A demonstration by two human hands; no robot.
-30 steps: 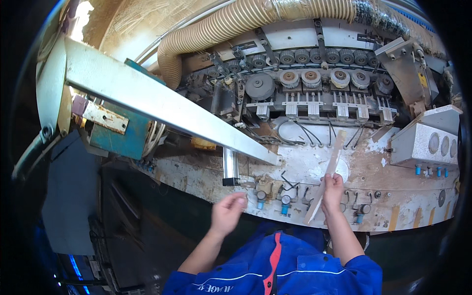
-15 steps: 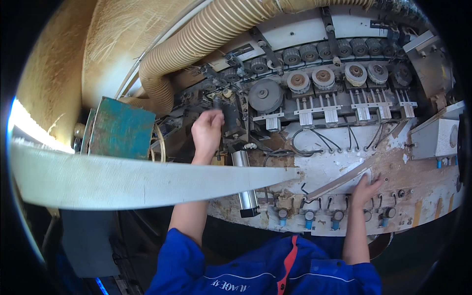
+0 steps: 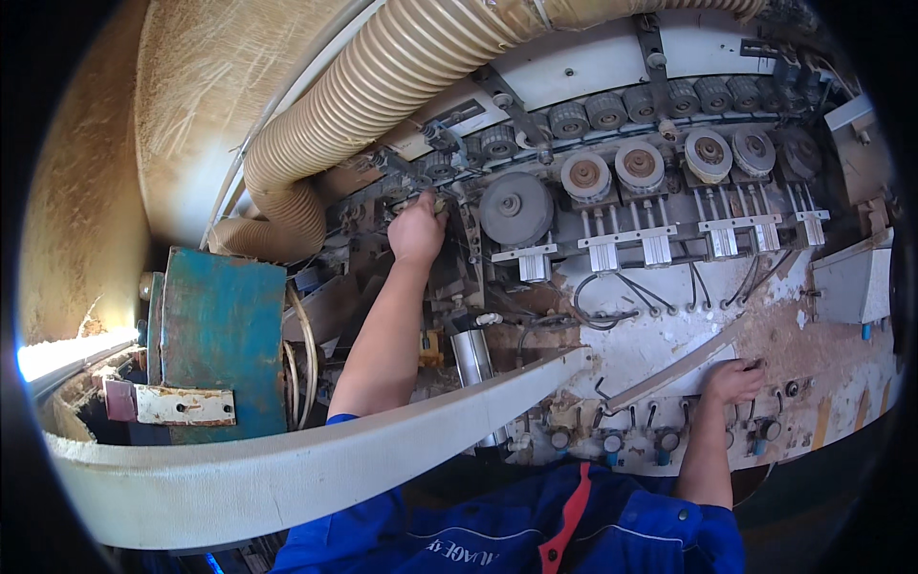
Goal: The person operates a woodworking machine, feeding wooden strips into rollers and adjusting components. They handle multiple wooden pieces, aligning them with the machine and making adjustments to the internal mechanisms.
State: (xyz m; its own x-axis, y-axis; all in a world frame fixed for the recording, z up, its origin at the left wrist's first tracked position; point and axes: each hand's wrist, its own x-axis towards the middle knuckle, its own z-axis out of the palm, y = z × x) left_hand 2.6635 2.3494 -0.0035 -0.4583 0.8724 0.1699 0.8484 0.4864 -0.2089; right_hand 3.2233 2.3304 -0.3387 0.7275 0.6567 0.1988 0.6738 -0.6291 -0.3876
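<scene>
My left hand (image 3: 418, 230) reaches over a long pale curved bar (image 3: 287, 478) into the machine. Its fingers are closed at a small dark mechanism left of a large grey wheel (image 3: 516, 209); what they grip is hidden. On the right, my right hand (image 3: 733, 382) rests low on the worn white and brown machine bed (image 3: 660, 335), fingers curled in. Something small and dark shows at its fingertips, too small to name. Beside that hand a flat strip (image 3: 669, 365) lies slanted on the bed.
Several rollers (image 3: 639, 167) on small slides line the machine's back. A ribbed beige hose (image 3: 373, 86) arches over the left side, above a teal metal box (image 3: 225, 340). Small round gauges (image 3: 613, 443) and bent hex-key-like rods (image 3: 631, 415) line the front edge.
My left hand has reached farther into the machine, up to the small mechanism. My right hand's spread fingers have curled in. The pale bar appears lower and more tilted as the view shifts.
</scene>
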